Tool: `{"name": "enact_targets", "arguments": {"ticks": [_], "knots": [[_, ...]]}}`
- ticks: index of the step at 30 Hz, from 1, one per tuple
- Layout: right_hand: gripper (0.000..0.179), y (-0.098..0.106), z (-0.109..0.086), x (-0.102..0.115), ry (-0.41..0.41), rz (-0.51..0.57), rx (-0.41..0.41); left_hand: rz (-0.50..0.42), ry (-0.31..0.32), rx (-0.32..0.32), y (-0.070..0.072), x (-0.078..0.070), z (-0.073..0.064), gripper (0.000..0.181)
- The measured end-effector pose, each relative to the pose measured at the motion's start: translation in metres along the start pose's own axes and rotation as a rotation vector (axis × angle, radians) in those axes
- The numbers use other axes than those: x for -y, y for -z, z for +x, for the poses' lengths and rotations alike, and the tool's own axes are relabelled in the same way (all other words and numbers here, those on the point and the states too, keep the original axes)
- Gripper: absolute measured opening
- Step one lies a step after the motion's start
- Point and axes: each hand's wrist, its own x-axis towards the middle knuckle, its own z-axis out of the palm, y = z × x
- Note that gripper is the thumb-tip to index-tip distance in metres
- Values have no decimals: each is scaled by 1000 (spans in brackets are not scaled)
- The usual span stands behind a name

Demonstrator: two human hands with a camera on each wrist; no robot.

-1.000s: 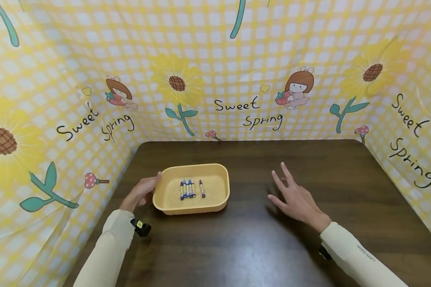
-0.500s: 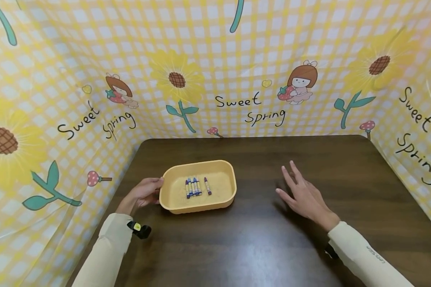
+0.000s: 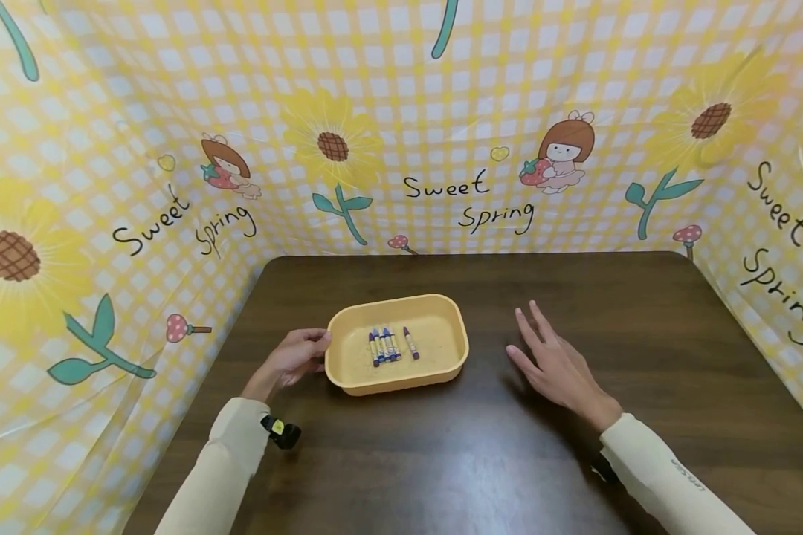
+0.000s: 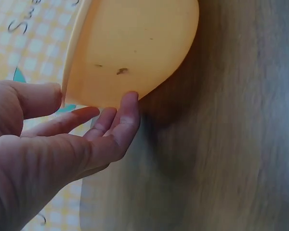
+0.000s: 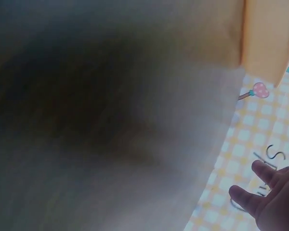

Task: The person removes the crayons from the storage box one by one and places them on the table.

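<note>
My left hand (image 3: pixel 293 358) grips the left end of a yellow plastic tray (image 3: pixel 444 342). In the left wrist view its thumb tip meets the rim, and the other fingers lie against the lower edge of the tray's outer wall (image 4: pixel 139 38). Inside the tray, several blue and purple crayons (image 3: pixel 384 346) lie side by side. One purple crayon (image 3: pixel 411 343) lies apart to their right. To the right of the tray, my right hand (image 3: pixel 562 371) hovers over the table with its fingers spread, holding nothing.
The dark brown wooden table (image 3: pixel 482 461) has a rounded far edge. A yellow checked cloth (image 3: pixel 401 111) printed with flowers stands behind it and along both sides. A small black wrist device (image 3: pixel 282 432) sits at the left cuff.
My left hand has moved the tray to the right, crayons and all, and the tray has turned slightly. My right hand stays spread, shifting only slightly in view.
</note>
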Motion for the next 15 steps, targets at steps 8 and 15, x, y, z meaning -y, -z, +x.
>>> {"name": "enact_targets", "arguments": {"ticks": [8,15], "knots": [[80,12,10,32,-110,232,26,25,38,-14,-38,-5,12,50],[69,21,17,53,-68,338,-88,47,44,-10,-62,-16,20,47]]}}
